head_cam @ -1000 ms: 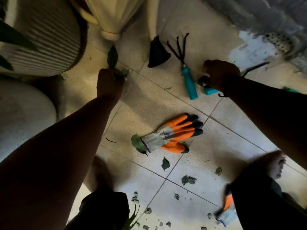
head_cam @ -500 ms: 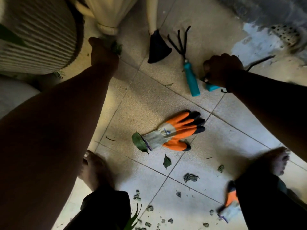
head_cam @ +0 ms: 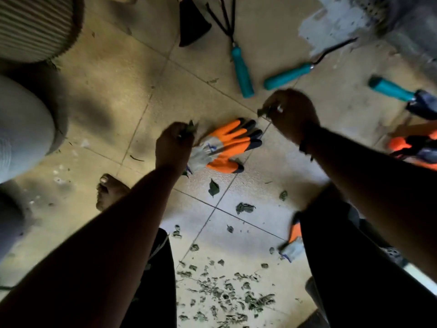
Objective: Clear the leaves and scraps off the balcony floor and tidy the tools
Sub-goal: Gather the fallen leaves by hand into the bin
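Observation:
My left hand [head_cam: 173,144] hovers over the cuff of an orange and grey glove [head_cam: 227,144] and grips green leaves. My right hand [head_cam: 292,113] is above the glove's fingertips and pinches a small leaf scrap. A teal-handled rake [head_cam: 241,69] and a teal-handled hook tool [head_cam: 290,75] lie on the tiles beyond my hands. A third teal-handled tool [head_cam: 392,88] lies at the right. Loose leaves [head_cam: 213,188] and several dry scraps [head_cam: 227,294] litter the floor in front of my feet.
A ribbed pot [head_cam: 35,27] stands at the top left, a grey pot [head_cam: 21,129] below it. A black trowel blade [head_cam: 191,27] lies at the top. A second orange glove [head_cam: 293,240] shows by my right leg, orange-handled shears [head_cam: 411,145] at the right edge.
My left hand has come back from the pot area to the glove, carrying leaves. My right hand has let go of the teal-handled tool and moved toward the glove, now holding a scrap.

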{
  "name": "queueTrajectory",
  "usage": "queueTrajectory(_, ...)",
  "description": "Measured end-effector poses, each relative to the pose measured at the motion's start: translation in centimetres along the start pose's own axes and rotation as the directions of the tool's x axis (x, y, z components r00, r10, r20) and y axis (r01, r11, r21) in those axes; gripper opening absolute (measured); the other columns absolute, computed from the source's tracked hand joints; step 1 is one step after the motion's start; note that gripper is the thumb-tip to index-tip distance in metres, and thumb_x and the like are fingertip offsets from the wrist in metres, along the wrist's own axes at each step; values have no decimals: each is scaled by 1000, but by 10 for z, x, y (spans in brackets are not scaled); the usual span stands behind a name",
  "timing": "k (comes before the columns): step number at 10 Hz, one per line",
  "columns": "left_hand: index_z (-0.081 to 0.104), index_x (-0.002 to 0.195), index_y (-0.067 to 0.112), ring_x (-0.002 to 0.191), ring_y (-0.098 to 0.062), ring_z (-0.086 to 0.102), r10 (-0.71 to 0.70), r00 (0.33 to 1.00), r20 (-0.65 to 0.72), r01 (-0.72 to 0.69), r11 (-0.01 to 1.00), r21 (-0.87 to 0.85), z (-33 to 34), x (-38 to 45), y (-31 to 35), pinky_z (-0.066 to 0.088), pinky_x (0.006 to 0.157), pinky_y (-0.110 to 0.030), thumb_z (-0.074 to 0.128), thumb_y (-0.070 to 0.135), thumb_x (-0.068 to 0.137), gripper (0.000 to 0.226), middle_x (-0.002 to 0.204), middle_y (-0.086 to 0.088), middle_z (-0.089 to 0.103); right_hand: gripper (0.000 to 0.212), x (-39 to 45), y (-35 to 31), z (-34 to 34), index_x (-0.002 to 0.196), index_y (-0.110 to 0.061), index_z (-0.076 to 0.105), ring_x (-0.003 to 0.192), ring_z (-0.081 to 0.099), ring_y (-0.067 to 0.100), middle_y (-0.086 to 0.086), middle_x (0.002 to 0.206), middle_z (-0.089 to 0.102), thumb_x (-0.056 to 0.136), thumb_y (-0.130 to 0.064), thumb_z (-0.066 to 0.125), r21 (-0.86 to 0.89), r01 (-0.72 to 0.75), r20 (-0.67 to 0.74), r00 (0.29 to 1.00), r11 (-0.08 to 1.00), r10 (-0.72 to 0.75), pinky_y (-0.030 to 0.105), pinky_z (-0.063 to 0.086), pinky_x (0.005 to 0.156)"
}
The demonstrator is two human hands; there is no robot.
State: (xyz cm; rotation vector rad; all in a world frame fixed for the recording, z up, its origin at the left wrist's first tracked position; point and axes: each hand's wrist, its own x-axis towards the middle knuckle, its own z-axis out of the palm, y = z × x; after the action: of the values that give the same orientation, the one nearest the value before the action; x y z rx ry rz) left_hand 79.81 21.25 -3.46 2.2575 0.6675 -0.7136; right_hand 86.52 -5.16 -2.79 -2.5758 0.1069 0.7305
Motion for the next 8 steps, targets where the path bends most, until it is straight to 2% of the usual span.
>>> queueTrajectory(1, 70, 101, 13, 80, -17, 59, 3, 988, 157, -5, 1000, 11, 11, -34, -2, 35, 66, -22, 67, 26, 90, 17, 85, 1, 64, 2, -63, 12, 28, 82, -24, 72, 90, 64, 18, -1, 88, 71, 82, -23, 71, 57, -146, 297, 947, 988, 123, 26, 40, 75)
queueTrajectory(2, 68, 97, 17, 88, -26, 64, -106, 942, 319, 69, 990, 127, 29, -51, -22, 34, 66, -25, 69, 32, 89, 17, 84, -3, 65, 8, -116, 22, 62, 89, -22, 75, 97, 63, 18, 2, 96, 70, 86, -24, 68, -17, -113, 543, 834, 993, 104, 22, 39, 77)
queueTrajectory(3, 65, 94, 20, 95, -25, 62, -128, 935, 331, 59, 976, 211, 36, -52, -42, 33, 69, -26, 70, 36, 88, 17, 87, 0, 64, 19, -149, 27, 101, 105, -22, 72, 110, 58, 24, 5, 110, 65, 93, -25, 57, -150, 62, 678, 733, 987, 57, 28, 42, 89)
queueTrajectory(4, 68, 100, 14, 100, -25, 62, -114, 949, 294, 46, 972, 229, 37, -48, -60, 31, 70, -23, 70, 34, 88, 23, 92, -2, 66, 29, -166, 28, 137, 121, -20, 62, 118, 54, 27, 6, 122, 61, 98, -27, 45, -213, 166, 724, 689, 963, 41, 32, 45, 94)
queueTrajectory(5, 68, 111, 9, 106, -24, 61, -122, 962, 244, 67, 973, 220, 34, -44, -67, 32, 74, -20, 71, 31, 88, 32, 108, -8, 70, 42, -164, 26, 154, 138, -19, 48, 125, 49, 30, 12, 137, 53, 105, -36, 29, -132, 38, 702, 710, 991, 66, 34, 39, 99)
queueTrajectory(6, 68, 115, 7, 105, -24, 62, -96, 974, 204, 58, 982, 182, 30, -40, -71, 34, 75, -21, 72, 33, 87, 38, 112, -10, 70, 49, -156, 24, 162, 144, -2, 40, 135, 40, 33, 21, 147, 41, 106, -32, 30, -50, 111, 706, 707, 993, -43, 32, 30, 105)
queueTrajectory(7, 69, 109, 4, 100, -26, 63, -135, 982, 136, 115, 982, 148, 26, -38, -71, 36, 73, -23, 73, 29, 87, 34, 105, -10, 70, 53, -155, 25, 160, 147, -9, 37, 135, 39, 33, 18, 148, 40, 103, -39, 36, -102, 139, 764, 645, 985, -12, 40, 32, 109)
queueTrajectory(8, 69, 105, 2, 96, -29, 64, -126, 989, 83, 119, 989, 83, 20, -37, -77, 39, 71, -26, 73, 26, 86, 30, 102, -14, 70, 47, -146, 31, 155, 139, -13, 46, 126, 50, 31, 13, 139, 51, 99, -37, 38, -190, 120, 780, 622, 974, 76, 39, 42, 103)
